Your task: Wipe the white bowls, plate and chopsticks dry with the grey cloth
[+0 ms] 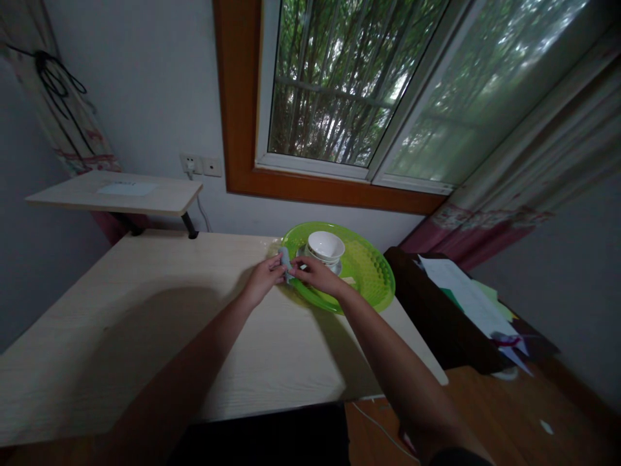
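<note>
A small grey cloth point(285, 261) is bunched upright at the left rim of a round green tray point(369, 265). The fingers of my left hand point(266, 277) are closed on the cloth from the left. From the right, my right hand point(317, 273) reaches over the tray's near edge, its fingertips pinched at the cloth's right side. Just behind that hand, a white bowl point(326, 246) sits on top of other crockery, stacked on the tray. A short pale flat piece point(348, 281) lies beside my right wrist, its kind unclear.
The light wooden table point(233, 382) ends at the wall below the window point(359, 84). A raised shelf point(121, 194) on dark legs stands at its back left. Right of the table, papers point(466, 298) lie on a dark brown piece of furniture. A white cable point(383, 430) runs over the floor.
</note>
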### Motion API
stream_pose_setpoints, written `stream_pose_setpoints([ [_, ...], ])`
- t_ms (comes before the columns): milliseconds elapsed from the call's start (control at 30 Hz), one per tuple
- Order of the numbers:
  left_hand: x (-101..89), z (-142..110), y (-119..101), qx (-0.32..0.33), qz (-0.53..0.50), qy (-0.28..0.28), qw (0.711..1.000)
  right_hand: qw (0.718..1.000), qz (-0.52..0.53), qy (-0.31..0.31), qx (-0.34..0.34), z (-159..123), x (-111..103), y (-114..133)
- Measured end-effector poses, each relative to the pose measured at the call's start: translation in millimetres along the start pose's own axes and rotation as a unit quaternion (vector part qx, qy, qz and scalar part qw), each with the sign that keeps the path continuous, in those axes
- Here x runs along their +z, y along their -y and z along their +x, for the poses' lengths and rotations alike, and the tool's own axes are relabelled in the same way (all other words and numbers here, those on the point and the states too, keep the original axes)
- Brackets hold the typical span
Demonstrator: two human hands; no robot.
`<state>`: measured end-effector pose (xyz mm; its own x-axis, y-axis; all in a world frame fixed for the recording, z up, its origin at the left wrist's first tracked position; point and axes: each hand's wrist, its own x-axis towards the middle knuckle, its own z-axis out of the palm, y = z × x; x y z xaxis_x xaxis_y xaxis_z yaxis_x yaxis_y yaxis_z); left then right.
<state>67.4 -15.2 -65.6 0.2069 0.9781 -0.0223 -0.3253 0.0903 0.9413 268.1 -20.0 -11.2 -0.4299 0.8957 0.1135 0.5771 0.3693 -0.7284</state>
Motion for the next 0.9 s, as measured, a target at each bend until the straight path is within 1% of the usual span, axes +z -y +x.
stream_pose_setpoints([
  [100, 7.4, -1.5, 2.0, -0.002, -0.004, 0.02, 1.0, 1.0, 0.001, -0.014, 0.011, -9.6, -2.3, -2.2],
  [267, 16.7, 1.4, 9.0, -0.004, 0.004, 0.03, 1.0, 0.999, 0.003, -0.039, 0.02, -22.0, -4.2, -4.4],
  [433, 20.4, 2.4, 9.2, -0.001, -0.001, 0.049, 0.999, 0.998, 0.012, -0.052, 0.042, -25.1, -3.6, -6.6],
  [567, 18.9, -1.9, 3.0, -0.006, 0.012, 0.059, 0.998, 0.998, -0.015, -0.04, 0.036, -23.7, -7.9, -0.9],
  [633, 10.9, -5.0, 0.1, -0.002, 0.03, 0.054, 0.998, 0.997, -0.044, -0.052, 0.019, -25.5, -11.9, 5.8],
  [667, 4.0, -7.1, -1.5, 0.004, 0.046, 0.042, 0.998, 0.995, -0.064, -0.071, 0.009, -27.8, -14.0, 10.4],
  [733, -15.3, -13.2, -4.9, 0.035, 0.104, 0.008, 0.994, 0.986, -0.108, -0.126, -0.013, -35.6, -17.1, 22.6],
  [767, -27.4, -17.7, -6.9, 0.066, 0.149, -0.006, 0.987, 0.981, -0.124, -0.15, -0.027, -41.2, -17.6, 30.1],
  [800, -40.4, -23.5, -8.9, 0.107, 0.21, -0.021, 0.972, 0.976, -0.134, -0.163, -0.046, -47.5, -17.0, 38.3],
  [833, -54.1, -30.5, -10.7, 0.143, 0.279, -0.019, 0.949, 0.974, -0.137, -0.166, -0.07, -54.4, -14.9, 46.8],
  [867, -68.0, -38.8, -12.1, 0.174, 0.336, -0.009, 0.925, 0.975, -0.137, -0.149, -0.097, -61.4, -11.0, 55.1],
  [900, -81.8, -48.1, -12.8, 0.197, 0.382, 0.016, 0.903, 0.976, -0.135, -0.117, -0.124, -68.1, -5.2, 62.5],
])
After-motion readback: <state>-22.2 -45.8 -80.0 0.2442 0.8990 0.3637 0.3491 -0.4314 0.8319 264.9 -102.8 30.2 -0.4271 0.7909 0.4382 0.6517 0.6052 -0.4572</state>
